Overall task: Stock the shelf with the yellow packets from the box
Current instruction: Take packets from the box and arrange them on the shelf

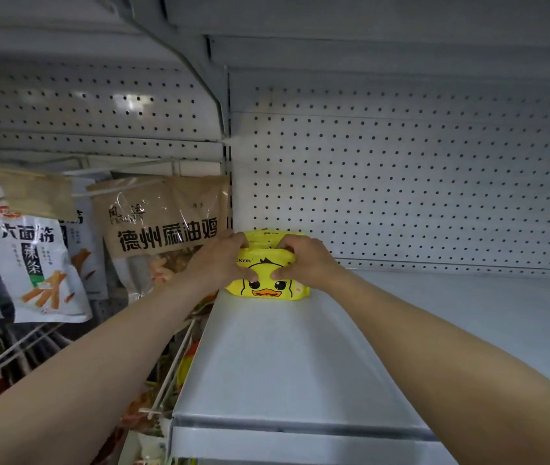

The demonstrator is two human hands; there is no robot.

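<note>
While both arms reach in, the left hand [220, 260] and right hand [304, 260] each keep a closed grip on the yellow packets [268, 286], standing at the shelf's [300, 357] back left corner against the pegboard [401, 182].

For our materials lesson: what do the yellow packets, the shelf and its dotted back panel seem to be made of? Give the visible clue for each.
Yellow packets: probably soft plastic film, glossy; printed duck face, and the top dents under the left hand and right hand.
Shelf: likely painted sheet metal, smooth pale grey with a folded front edge.
Back panel: likely the same metal, punched with even rows of holes.
</note>
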